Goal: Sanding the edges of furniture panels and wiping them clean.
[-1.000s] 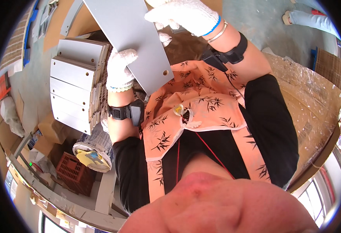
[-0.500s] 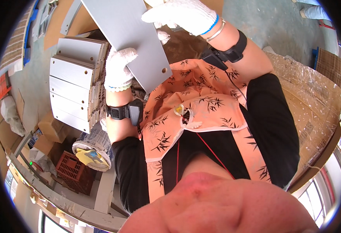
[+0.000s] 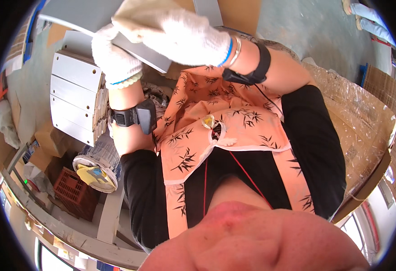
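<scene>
A flat grey panel (image 3: 83, 14) is held up at the top of the view, tilted, its near end sticking out below my hands. My left hand (image 3: 116, 56), in a white knit glove, is closed on the panel's edge. My gloved right hand (image 3: 175, 34) lies across the panel close beside the left, its fingers bent. Its fingertips look cream-coloured; whether they press a cloth or pad is hidden. Left of my left hand stands a stack of similar grey panels (image 3: 71, 95) with small holes near their ends.
Below the stack are a round container (image 3: 96, 167) with yellow on top and a red-brown plastic crate (image 3: 74, 187). Cardboard (image 3: 351, 122) covers a surface on the right. Another person's legs (image 3: 365, 16) show at the far right.
The held panel has swung to the left and turned flatter, more edge-on. My right hand has come down and left, next to my left hand, which has moved up and left.
</scene>
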Demonstrator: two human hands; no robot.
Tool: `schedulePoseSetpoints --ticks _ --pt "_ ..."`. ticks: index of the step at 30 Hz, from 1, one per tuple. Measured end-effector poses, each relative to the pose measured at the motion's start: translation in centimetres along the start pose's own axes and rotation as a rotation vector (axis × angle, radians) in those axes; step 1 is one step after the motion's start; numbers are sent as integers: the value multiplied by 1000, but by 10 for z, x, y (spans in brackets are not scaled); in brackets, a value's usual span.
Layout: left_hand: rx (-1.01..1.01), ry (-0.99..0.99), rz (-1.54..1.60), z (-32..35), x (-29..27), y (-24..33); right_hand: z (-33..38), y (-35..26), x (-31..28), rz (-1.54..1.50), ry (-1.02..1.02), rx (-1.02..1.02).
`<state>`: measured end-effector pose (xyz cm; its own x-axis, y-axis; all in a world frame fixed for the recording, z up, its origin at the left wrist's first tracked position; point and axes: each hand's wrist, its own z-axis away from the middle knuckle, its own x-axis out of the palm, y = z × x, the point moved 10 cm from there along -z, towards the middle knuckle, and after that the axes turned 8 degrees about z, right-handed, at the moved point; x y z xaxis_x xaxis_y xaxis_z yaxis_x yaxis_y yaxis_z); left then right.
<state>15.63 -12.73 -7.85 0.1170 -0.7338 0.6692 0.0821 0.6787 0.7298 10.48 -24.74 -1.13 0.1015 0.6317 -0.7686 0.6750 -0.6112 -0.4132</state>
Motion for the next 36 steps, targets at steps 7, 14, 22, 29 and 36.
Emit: schedulePoseSetpoints --ticks 7,14,22,29,36 --pt "181 -320 436 -18 -21 74 44 -47 67 -308 -491 -189" --pt "297 -120 348 -17 -52 95 30 32 37 -255 -289 -116" --pt "321 -128 233 7 -28 69 32 67 46 -1360 -368 703" --pt "58 -356 292 14 15 39 28 42 29 -932 -354 616" --pt "295 -94 92 12 -13 53 27 62 29 -777 -321 533"
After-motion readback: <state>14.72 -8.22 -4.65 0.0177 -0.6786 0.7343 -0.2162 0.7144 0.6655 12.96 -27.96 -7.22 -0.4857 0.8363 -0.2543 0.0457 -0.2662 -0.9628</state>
